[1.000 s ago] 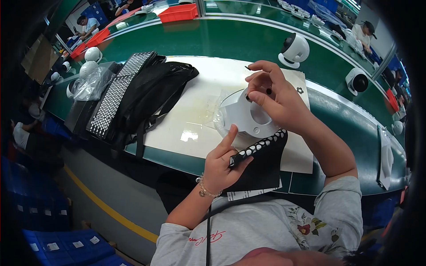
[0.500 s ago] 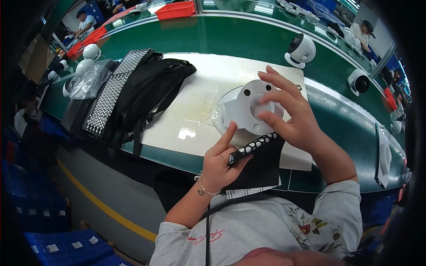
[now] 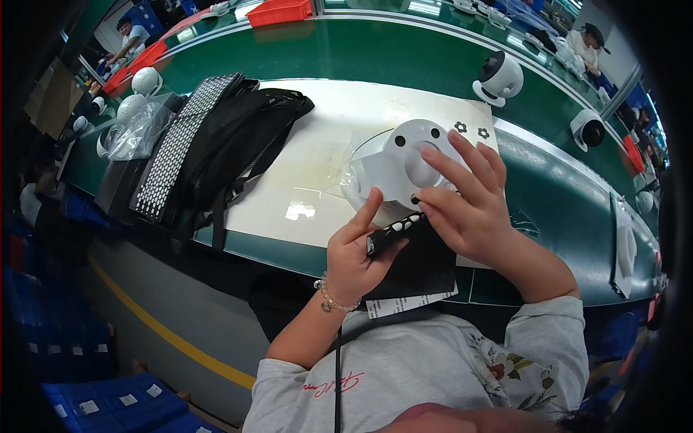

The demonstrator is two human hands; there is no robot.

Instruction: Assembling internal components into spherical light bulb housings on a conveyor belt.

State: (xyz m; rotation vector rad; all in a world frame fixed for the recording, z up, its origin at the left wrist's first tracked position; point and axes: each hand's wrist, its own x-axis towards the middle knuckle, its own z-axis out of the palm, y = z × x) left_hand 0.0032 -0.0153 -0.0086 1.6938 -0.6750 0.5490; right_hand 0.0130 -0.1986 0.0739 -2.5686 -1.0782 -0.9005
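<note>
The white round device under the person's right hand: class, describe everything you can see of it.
The white round device looks like smooth moulded plastic, a rounded body with a flat face tilted toward the person. The face has a shallow circular recess in the middle and small dark holes around it. It rests on the white work mat in crinkled clear film. The right hand lies on its face with fingers spread; the left hand holds a black strip beside it.
</note>
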